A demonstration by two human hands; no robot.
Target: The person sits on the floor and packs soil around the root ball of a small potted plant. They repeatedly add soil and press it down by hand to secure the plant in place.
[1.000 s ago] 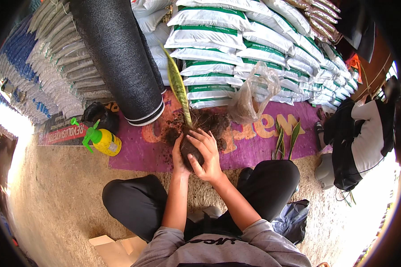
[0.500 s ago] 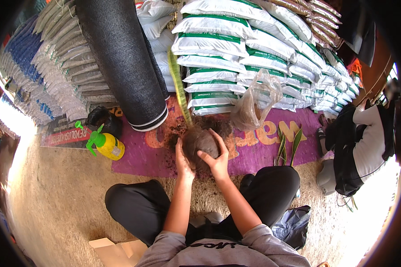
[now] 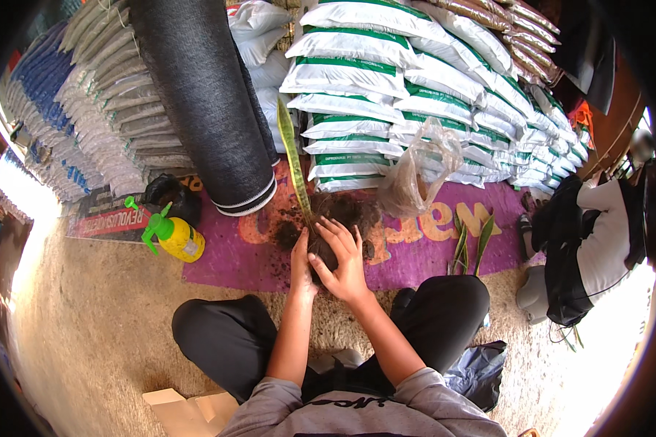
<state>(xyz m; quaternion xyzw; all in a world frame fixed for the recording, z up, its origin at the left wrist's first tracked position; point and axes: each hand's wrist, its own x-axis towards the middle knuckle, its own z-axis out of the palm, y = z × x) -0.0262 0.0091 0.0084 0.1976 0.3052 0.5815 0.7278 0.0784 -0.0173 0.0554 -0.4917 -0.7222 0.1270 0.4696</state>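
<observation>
The left hand (image 3: 302,261) and the right hand (image 3: 342,264) are curved close around a dark soil ball (image 3: 322,250), holding it between them; a long green leaf (image 3: 291,156) rises at its far side. Below is the purple banner (image 3: 222,266), whose near edge passes close to the knees (image 3: 452,302). Leftward the floor (image 3: 102,291) extends widely, past the yellow spray bottle (image 3: 178,239). Ahead, loose soil (image 3: 353,210), a plastic bag (image 3: 412,186), a black roll (image 3: 204,109) and stacked sacks (image 3: 353,80) limit the room.
</observation>
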